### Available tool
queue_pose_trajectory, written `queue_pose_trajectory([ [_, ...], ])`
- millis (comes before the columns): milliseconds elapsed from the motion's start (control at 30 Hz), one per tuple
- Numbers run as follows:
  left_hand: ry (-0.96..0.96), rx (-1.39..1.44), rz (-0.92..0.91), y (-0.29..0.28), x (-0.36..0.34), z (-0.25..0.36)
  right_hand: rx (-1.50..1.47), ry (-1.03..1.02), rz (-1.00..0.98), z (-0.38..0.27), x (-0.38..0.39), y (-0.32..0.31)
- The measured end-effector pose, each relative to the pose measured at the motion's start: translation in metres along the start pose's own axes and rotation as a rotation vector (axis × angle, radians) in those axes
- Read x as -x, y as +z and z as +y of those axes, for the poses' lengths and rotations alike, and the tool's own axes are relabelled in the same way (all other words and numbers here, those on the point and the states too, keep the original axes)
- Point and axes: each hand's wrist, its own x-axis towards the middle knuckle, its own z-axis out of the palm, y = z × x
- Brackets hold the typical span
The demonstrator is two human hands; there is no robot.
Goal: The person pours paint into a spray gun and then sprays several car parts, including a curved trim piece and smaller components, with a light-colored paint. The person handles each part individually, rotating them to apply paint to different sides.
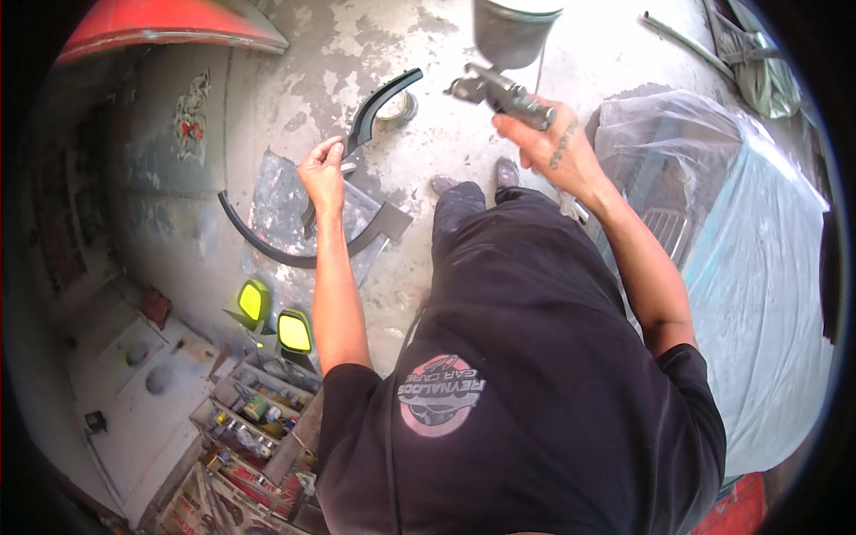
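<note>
**Workshop floor, trim piece and spray gun in hand**

Setting: stained, patchy concrete floor (357,53), seen from above; person standing in a dark shirt and dark trousers.

Largest items first. Right side: a big shape wrapped in clear plastic sheeting (758,267), reaching from far right to near right. Far left: a red curved panel (160,27) at the picture's edge. Left of centre on the floor: a sheet of grey plastic (285,214), with a long curved dark trim strip (267,245) lying across it. Near left: an open compartment tray (259,410) of small cans and bits, contents too small to tell apart. Just beyond it, two mirror housings with yellow-green masked faces (276,316), side by side.

Hands. Left hand (323,174) is closed in a pinch on the near end of a dark arched trim piece (379,111), held up off the floor; its far end points far-right, over a roll of tape (399,107).

Right hand (548,147) is wrapped around the handle of a spray gun (499,89), metal cup (513,31) on top, nozzle pointing left toward the held trim piece, a short gap between them.
</note>
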Motion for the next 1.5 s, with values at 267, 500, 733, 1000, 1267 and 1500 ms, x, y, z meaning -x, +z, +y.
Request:
queue_pose_trajectory([
  [267,0.206,-0.162,-0.015,0.012,0.012,0.031,0.084,-0.02,-0.084,0.006,-0.008,0.018],
  [500,0.278,-0.344,-0.078,0.006,0.015,0.038,0.092,0.048,-0.006,-0.001,-0.009,0.002],
  [733,0.622,-0.573,-0.121,0.008,0.007,0.034,0.033,-0.014,-0.228,-0.01,-0.003,0.017],
  [1000,0.805,-0.752,-0.125,0.002,0.016,0.047,0.118,0.03,0.021,0.008,-0.025,0.005],
  [1267,0.946,-0.853,-0.123,-0.013,0.014,0.033,0.037,0.047,-0.1,-0.013,-0.01,-0.009],
  [1500,1.055,-0.912,-0.128,-0.019,0.016,0.042,0.038,-0.001,-0.089,-0.007,-0.02,-0.005],
])
